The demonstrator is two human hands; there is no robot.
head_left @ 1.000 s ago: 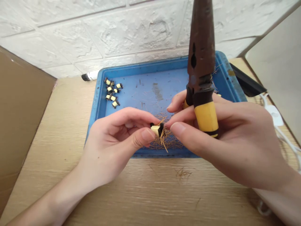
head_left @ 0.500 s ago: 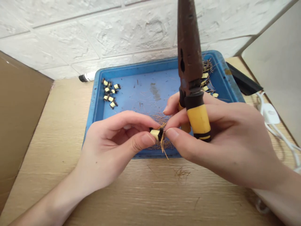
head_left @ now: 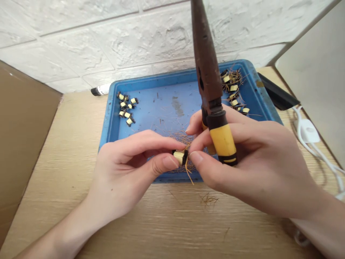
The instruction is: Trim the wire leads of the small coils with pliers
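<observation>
Your left hand (head_left: 132, 172) pinched a small coil (head_left: 179, 157) between thumb and forefinger, over the near part of the blue tray (head_left: 151, 80). Your right hand (head_left: 258, 169) brought thumb and forefinger narrowly together at the wires (head_left: 189, 173) on the coil's end, while its other fingers carried the pliers (head_left: 222, 140), nose upward and slightly tilted. The step in hand appeared to be handling these wires by fingertip, the pliers idle. The next move seemed to call for a steady left pinch and well-separated strands.
</observation>
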